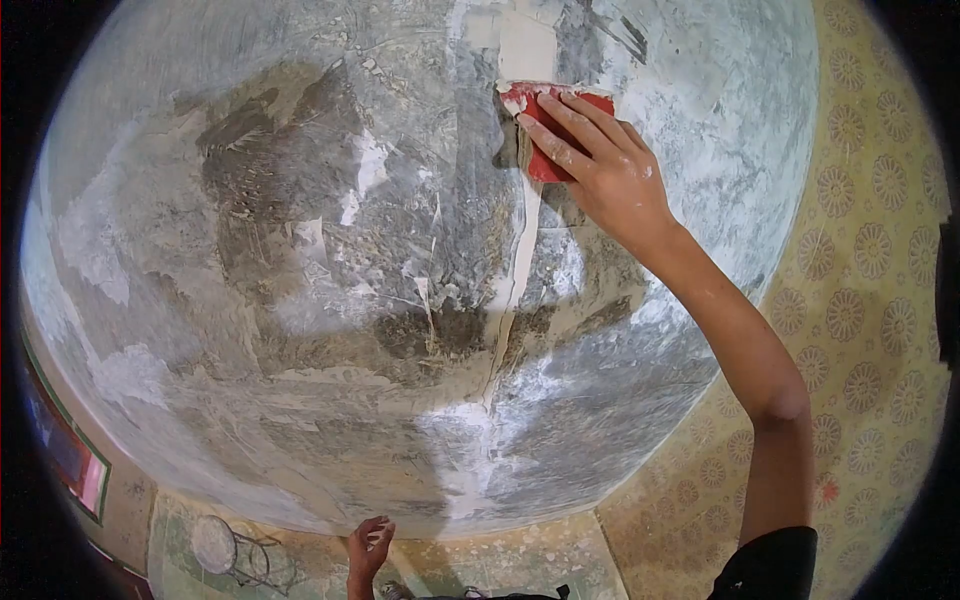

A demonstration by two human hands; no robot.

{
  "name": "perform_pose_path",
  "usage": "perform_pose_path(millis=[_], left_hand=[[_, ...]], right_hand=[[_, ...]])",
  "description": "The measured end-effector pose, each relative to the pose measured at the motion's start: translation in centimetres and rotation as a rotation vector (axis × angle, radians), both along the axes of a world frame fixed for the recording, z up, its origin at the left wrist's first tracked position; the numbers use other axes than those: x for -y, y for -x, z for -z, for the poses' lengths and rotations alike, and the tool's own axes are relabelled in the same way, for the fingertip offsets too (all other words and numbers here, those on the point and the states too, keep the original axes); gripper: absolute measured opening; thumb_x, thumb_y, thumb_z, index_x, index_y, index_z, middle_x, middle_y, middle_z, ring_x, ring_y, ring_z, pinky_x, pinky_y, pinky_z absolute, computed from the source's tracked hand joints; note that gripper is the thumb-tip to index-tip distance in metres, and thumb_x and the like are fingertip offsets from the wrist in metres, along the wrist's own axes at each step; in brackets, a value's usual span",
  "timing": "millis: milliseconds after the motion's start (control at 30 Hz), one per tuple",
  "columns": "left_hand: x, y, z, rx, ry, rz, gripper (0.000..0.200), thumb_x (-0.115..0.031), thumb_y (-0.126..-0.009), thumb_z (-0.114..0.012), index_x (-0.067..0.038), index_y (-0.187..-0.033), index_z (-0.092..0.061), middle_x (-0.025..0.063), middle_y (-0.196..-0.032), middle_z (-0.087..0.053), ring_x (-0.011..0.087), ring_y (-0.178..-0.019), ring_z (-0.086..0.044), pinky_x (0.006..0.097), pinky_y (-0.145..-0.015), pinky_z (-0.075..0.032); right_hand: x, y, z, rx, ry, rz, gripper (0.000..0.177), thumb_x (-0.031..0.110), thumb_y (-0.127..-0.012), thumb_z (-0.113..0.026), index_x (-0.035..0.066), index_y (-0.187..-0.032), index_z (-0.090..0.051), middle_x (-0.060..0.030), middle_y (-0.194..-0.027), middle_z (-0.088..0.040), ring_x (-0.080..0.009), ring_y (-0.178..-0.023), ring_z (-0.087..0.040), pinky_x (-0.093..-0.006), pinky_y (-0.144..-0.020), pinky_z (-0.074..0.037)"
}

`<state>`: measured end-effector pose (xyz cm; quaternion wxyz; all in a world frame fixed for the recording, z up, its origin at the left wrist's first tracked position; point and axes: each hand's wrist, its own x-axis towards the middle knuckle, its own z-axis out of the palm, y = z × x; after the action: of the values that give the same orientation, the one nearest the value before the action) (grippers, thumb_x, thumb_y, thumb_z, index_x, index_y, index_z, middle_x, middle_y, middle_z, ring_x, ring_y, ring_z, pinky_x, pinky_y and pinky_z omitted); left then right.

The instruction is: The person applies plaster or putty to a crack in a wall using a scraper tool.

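My right hand (600, 165) is raised high and presses a red scraper (545, 135) flat against a rough grey wall (300, 250), fingers spread over its blade. The tool sits at the top of a long pale crack (515, 270) filled with white plaster, just under a fresh cream patch (525, 45). My left hand (370, 548) hangs low at the bottom of the view, fingers loosely curled, holding nothing that I can see. White dust covers both hands.
Yellow wallpaper with round flower motifs (860, 250) covers the adjoining wall on the right. Far below lie a dusty floor and a round wire-framed object (225, 550). A red-framed edge (70, 460) shows at the lower left.
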<state>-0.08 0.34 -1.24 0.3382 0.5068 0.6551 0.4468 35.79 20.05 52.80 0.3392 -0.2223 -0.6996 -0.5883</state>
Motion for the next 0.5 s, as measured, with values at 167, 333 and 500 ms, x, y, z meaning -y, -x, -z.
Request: perform_pose_path(millis=[167,333,500], left_hand=[[0.0,0.0,-0.3,0.026,0.015,-0.002,0.038,-0.033,-0.092,-0.074,-0.005,-0.118,-0.071,0.0110,-0.110,-0.073,0.0234,-0.099,-0.071,0.0383,-0.081,-0.055],[0.1,-0.2,-0.8,0.004,0.011,-0.008,0.036,-0.031,-0.092,-0.074,-0.004,-0.116,-0.072,0.0115,-0.109,-0.073,0.0233,-0.097,-0.071,0.0381,-0.080,-0.055],[0.3,-0.2,-1.1,-0.011,-0.019,0.007,0.035,-0.029,-0.091,-0.075,-0.005,-0.116,-0.072,0.0120,-0.109,-0.074,0.0229,-0.097,-0.071,0.0372,-0.079,-0.055]], right_hand=[[-0.1,-0.4,1.1,0.011,-0.004,0.034,0.063,0.010,-0.078,-0.076,0.026,-0.137,-0.062,-0.0026,-0.142,-0.058,-0.0218,-0.131,-0.055,-0.0433,-0.095,-0.055],[-0.1,-0.6,2.1,0.017,0.012,0.040,0.064,0.010,-0.077,-0.075,0.026,-0.137,-0.062,-0.0028,-0.143,-0.058,-0.0225,-0.131,-0.055,-0.0434,-0.095,-0.054],[-0.2,-0.7,3.1,0.025,0.032,0.029,0.066,0.013,-0.076,-0.076,0.025,-0.139,-0.061,-0.0038,-0.145,-0.056,-0.0241,-0.131,-0.054,-0.0431,-0.094,-0.053]])
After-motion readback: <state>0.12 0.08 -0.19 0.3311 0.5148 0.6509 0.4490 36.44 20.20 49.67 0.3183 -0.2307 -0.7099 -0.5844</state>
